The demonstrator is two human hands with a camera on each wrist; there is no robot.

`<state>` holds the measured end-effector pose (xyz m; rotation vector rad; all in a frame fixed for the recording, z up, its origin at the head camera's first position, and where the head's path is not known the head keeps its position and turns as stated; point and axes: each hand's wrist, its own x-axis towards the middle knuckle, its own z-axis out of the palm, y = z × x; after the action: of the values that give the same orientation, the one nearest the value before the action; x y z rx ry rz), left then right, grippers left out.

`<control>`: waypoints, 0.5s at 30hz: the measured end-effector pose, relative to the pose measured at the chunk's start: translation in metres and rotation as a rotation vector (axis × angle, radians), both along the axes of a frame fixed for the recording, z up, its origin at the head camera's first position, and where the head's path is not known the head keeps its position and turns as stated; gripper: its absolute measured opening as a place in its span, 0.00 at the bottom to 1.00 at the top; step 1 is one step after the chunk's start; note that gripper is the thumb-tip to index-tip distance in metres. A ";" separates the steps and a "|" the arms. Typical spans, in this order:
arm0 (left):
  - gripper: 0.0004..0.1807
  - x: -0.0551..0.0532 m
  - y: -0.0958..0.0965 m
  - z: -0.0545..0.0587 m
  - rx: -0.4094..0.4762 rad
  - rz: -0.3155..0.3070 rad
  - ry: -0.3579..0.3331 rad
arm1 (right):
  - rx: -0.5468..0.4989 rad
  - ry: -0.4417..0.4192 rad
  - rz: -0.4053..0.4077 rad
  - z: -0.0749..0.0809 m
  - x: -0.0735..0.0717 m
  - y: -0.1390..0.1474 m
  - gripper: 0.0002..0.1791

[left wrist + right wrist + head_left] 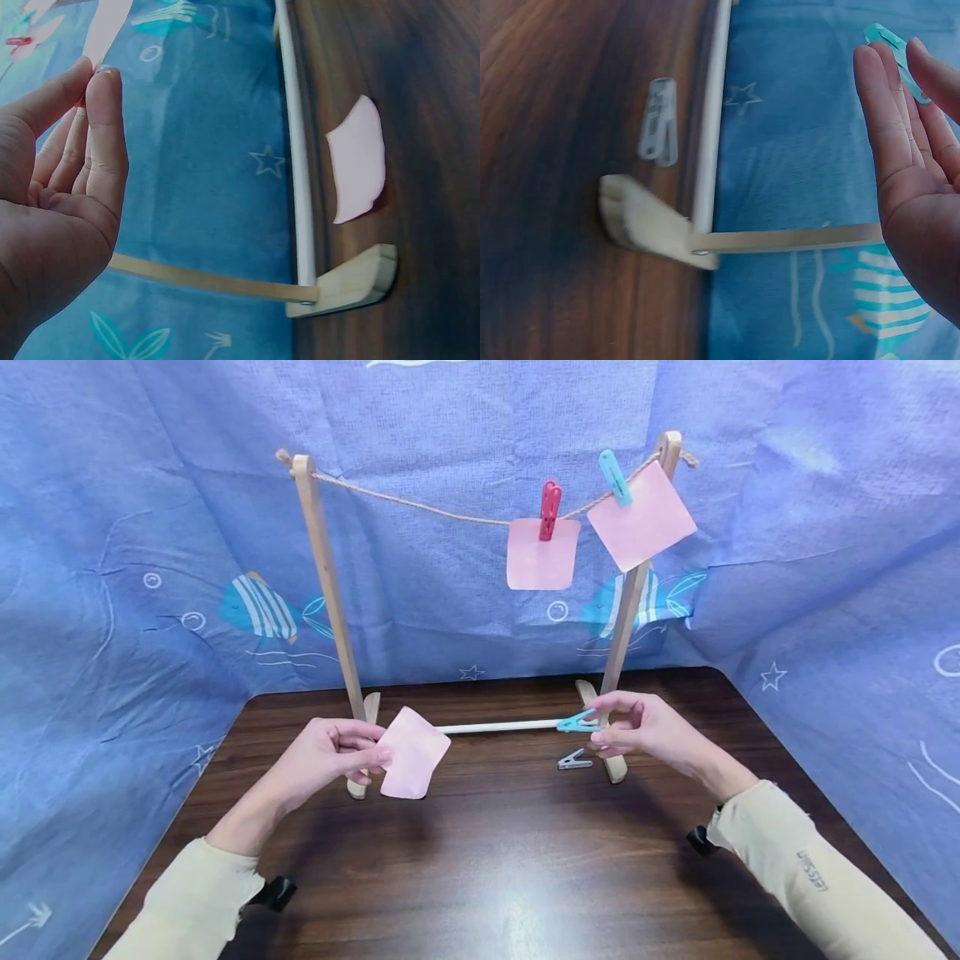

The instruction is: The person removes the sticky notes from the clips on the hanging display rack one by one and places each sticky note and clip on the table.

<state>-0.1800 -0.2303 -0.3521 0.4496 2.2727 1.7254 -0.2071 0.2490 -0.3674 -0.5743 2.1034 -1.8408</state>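
My left hand (337,753) pinches a pink square of paper (412,745) by its edge, in front of the stand's left post. The left wrist view shows another pink paper (358,161) lying on the table below that hand; from the head it seems largely hidden behind the held one. Between thumb and fingers, my right hand (641,722) holds a light blue clothespin (576,722) near the foot of the right post. Beneath it a grey clothespin (574,760) lies on the table.
A wooden stand (327,568) carries a sagging rope (420,507). A red clothespin (551,508) and a blue clothespin (615,478) each hold a pink paper on its right half. A white bar (495,727) joins the feet on the dark table (480,860). Blue cloth hangs behind.
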 end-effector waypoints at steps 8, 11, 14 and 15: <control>0.23 -0.008 0.008 -0.021 0.002 -0.019 -0.048 | 0.025 -0.053 -0.014 -0.020 -0.009 0.000 0.27; 0.22 -0.013 0.013 -0.025 -0.010 -0.035 -0.055 | 0.030 -0.071 -0.015 -0.024 -0.012 -0.003 0.28; 0.22 -0.018 0.018 -0.029 -0.017 -0.044 -0.067 | 0.020 -0.089 0.005 -0.027 -0.015 -0.008 0.27; 0.22 -0.020 0.020 -0.030 -0.018 -0.047 -0.071 | 0.016 -0.093 0.015 -0.028 -0.016 -0.010 0.27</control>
<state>-0.2001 -0.2107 -0.3818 0.4271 2.2087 1.6699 -0.2228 0.2391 -0.3958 -0.4888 2.0464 -1.8048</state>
